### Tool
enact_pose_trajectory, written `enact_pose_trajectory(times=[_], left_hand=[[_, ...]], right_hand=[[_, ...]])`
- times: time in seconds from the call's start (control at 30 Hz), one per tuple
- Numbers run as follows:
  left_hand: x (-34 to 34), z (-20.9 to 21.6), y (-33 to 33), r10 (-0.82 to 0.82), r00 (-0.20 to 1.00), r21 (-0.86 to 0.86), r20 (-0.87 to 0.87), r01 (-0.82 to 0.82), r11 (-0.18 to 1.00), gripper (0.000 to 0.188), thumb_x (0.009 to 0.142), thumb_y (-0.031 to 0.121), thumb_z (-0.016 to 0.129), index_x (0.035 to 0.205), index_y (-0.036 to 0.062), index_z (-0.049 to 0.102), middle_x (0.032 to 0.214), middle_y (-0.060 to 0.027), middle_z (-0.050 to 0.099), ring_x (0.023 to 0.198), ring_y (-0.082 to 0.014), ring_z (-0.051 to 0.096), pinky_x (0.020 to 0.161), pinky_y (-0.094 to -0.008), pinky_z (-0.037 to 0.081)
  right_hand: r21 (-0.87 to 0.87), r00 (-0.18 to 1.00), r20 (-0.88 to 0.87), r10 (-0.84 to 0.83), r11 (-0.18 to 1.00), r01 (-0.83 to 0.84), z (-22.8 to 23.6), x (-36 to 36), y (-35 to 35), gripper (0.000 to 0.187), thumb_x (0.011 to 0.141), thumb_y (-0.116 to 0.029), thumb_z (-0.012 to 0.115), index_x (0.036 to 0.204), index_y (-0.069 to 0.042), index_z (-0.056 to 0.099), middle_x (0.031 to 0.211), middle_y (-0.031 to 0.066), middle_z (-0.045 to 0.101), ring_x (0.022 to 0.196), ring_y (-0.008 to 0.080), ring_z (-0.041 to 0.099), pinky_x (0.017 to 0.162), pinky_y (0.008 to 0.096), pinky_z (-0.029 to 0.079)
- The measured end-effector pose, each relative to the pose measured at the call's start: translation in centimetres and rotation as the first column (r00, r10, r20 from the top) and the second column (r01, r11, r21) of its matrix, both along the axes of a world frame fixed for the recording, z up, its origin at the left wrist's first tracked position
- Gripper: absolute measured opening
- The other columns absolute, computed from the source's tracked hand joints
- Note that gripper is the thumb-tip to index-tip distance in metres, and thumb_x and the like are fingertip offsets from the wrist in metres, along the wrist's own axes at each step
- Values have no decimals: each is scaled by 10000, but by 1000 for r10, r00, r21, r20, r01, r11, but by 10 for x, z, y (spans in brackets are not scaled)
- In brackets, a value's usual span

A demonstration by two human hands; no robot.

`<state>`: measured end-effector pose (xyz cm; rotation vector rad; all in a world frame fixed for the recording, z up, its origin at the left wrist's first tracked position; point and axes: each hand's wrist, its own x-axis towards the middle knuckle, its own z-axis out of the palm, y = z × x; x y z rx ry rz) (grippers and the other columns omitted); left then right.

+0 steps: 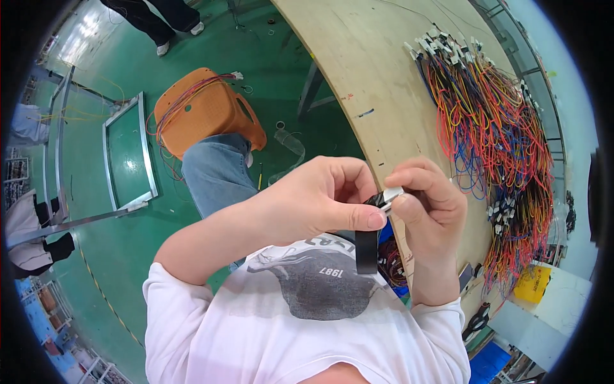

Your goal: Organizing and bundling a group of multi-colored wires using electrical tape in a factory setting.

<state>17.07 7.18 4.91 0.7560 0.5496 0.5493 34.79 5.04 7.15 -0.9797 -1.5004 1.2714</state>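
Note:
In front of my chest, both hands meet at a small white connector [393,193]. My right hand [432,208] pinches it between thumb and bent fingers. Close on its left, my left hand [329,195] has its thumb pressed against a dark wrapped piece at the connector's back end. A band of black tape [366,253] hangs straight down below the left thumb. Whether that band is a loose strip or a roll seen edge-on, I cannot tell. The left fingertips are partly hidden behind the thumb and the dark piece.
A wooden table [345,57] runs along the right, bearing a large heap of coloured wire harnesses [492,147]. Scissors [476,320] lie at the lower right. An orange stool [204,112] with wires on it stands left. Beyond are a metal frame [150,160] and another person's legs [150,25].

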Motion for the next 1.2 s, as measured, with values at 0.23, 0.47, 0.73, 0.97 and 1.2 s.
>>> enact_pose_trajectory(times=[0.23,0.47,0.73,0.97,1.2], left_hand=[[17,-15,-18,709,694,912,-124,-203,358,365,620,53,719,840,40,429,701,-71,405,564,-168,443,465,-273,356],[9,-5,-12,243,960,81,-140,-233,969,731,683,36,670,1239,18,197,777,-102,568,579,-156,547,484,-258,420],[5,1,-6,187,978,-297,89,-153,942,367,769,319,586,972,33,480,690,-10,487,467,-47,366,387,-186,258],[-1,2,-18,230,914,373,334,-352,858,634,582,179,738,1112,26,427,948,-28,471,770,-61,487,630,-167,374],[11,-5,-21,398,896,604,-197,-209,769,443,654,84,707,977,34,408,827,-71,437,660,-144,460,558,-267,412]], right_hand=[[-149,967,-123,-224,967,206,-7,-17,-5,126,777,31,538,897,53,570,874,44,508,704,59,496,584,158,383],[-142,943,-228,-243,966,214,-21,-17,-13,133,809,-15,518,929,32,550,870,32,502,651,40,439,556,150,341],[218,988,-96,-124,966,142,-17,-15,-13,279,703,53,613,947,33,480,930,78,496,792,85,493,691,196,395],[-310,924,-207,-321,918,249,2,-8,-17,223,672,70,613,870,28,519,814,62,563,726,77,528,602,169,426],[-46,966,178,-188,979,199,14,-10,-4,201,704,68,575,896,17,544,772,31,565,631,49,514,539,158,397]])
